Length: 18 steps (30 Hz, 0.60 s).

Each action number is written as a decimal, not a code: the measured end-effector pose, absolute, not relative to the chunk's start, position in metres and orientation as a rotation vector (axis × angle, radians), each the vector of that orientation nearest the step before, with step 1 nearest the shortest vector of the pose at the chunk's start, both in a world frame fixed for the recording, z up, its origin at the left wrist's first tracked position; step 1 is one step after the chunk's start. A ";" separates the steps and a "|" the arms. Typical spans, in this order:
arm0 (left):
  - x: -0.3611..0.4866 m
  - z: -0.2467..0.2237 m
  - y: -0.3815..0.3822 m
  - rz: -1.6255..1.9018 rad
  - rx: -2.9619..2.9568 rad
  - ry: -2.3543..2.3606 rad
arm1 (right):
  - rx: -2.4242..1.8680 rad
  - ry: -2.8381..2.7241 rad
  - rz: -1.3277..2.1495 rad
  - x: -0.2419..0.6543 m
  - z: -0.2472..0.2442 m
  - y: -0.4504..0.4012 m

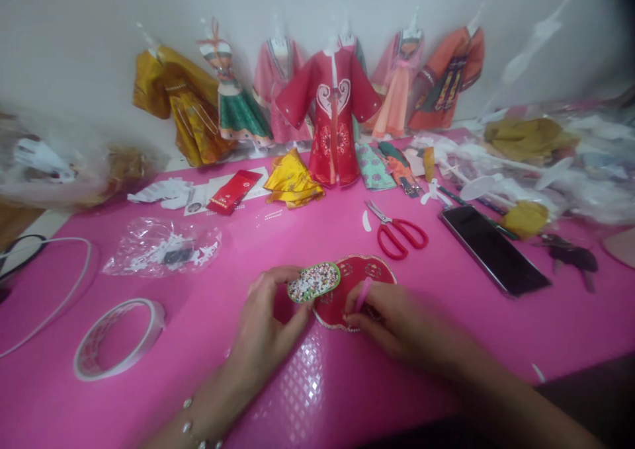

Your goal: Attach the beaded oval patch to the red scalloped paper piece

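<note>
In my left hand (270, 310) is a small oval tray of tiny coloured beads (313, 282), green at the rim, tilted between thumb and fingers. It overlaps the left part of a red patterned fabric piece (350, 270) with a pale beaded-looking edge, which lies on the pink table. My right hand (381, 313) is closed in a pinch around a slim pink pen-like tool (366, 290), above the right part of the fabric. The tool's tip is hidden by my fingers. I cannot tell whether a bead is on it.
Red-handled scissors (401, 234) and a black phone (493, 247) lie to the right. A tape roll (119, 340) and a plastic bag of white pieces (163, 247) are on the left. Several dressed doll stands, one with a red robe (333, 105), line the wall.
</note>
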<state>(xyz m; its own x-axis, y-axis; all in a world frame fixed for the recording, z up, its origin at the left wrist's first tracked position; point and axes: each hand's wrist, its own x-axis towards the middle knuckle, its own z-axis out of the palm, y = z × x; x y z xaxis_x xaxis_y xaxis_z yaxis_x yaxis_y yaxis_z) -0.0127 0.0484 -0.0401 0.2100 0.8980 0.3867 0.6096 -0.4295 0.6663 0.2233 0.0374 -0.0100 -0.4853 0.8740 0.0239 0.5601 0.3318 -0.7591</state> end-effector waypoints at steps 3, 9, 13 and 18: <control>-0.013 -0.040 0.048 1.063 2.137 1.395 | -1.312 -2.208 0.957 0.224 -0.012 0.037; -0.012 -0.038 0.048 1.052 2.151 1.389 | -1.312 -2.227 0.940 0.222 -0.012 0.037; -0.012 -0.037 0.048 1.052 2.141 1.379 | -1.299 -2.222 0.938 0.222 -0.012 0.036; -0.011 -0.037 0.047 1.064 2.124 1.381 | -1.314 -2.216 0.969 0.223 -0.012 0.036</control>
<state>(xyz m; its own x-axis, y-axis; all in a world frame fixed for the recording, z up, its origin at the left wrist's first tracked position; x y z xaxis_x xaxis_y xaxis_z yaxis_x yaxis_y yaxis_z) -0.0110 0.0470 -0.0368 0.2259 0.8956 0.3833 0.5985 -0.4381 0.6707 0.2230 0.0359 -0.0123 -0.4864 0.8735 -0.0181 0.6066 0.3227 -0.7266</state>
